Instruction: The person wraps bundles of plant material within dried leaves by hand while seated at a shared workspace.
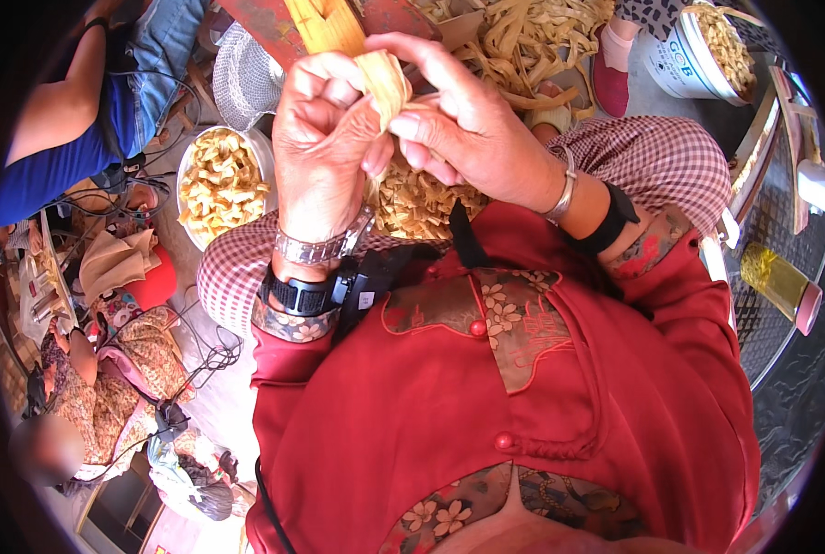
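Above my lap, my two hands work on one pale yellow folded strip point(385, 85) that looks like dried husk or leaf. My left hand point(318, 138) is closed, pinching the fold between thumb and fingers. From the other side, my right hand point(473, 120) presses its thumb and curled fingers at the strip's lower end, its index finger stretched over the top. Fingers partly hide the strip's ends. Just under my hands lies a heap of small folded pieces point(422, 203). Beyond my left fingers, a wider yellow piece point(327, 26) rests by a red surface point(265, 28).
To the left stands a white bucket point(184, 198) full of folded pieces; a second white bucket point(671, 69) is at the far right. Loose strips point(542, 42) lie ahead. A bottle point(777, 282) lies right. Another person's arm point(57, 111) and cables point(214, 355) are left.
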The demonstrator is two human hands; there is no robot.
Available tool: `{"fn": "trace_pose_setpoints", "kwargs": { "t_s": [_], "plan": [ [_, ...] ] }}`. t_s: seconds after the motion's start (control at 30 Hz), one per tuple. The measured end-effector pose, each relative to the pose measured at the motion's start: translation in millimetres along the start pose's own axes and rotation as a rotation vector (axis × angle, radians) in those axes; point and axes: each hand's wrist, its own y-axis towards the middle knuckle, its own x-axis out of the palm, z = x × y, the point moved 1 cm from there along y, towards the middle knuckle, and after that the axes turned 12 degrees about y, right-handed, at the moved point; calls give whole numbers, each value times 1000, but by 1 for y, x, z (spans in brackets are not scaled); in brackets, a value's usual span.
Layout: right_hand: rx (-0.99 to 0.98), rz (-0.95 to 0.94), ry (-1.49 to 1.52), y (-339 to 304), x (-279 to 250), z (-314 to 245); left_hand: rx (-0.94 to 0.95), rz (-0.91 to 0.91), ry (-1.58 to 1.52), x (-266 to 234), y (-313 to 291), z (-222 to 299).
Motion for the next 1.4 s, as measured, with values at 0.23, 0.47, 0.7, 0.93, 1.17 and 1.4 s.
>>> {"fn": "trace_pose_setpoints", "kwargs": {
  "t_s": [0.23,0.47,0.7,0.93,1.17,1.4],
  "plan": [
    [-378,301,-301,-4,4,-4,-63,159,-7,7,-1,-6],
    [-538,58,-559,1,8,0,-151,133,94,-9,-6,-21],
    [-566,179,-607,8,-1,1,-133,217,365,7,-7,-21],
    [-465,257,-540,9,-9,3,-227,251,437,19,-6,-5],
    [-780,103,-1073,8,-13,3,-197,282,500,16,-7,-5],
    [-197,124,-258,11,-23,8,-97,265,667,17,-8,-10]
  ]
}}
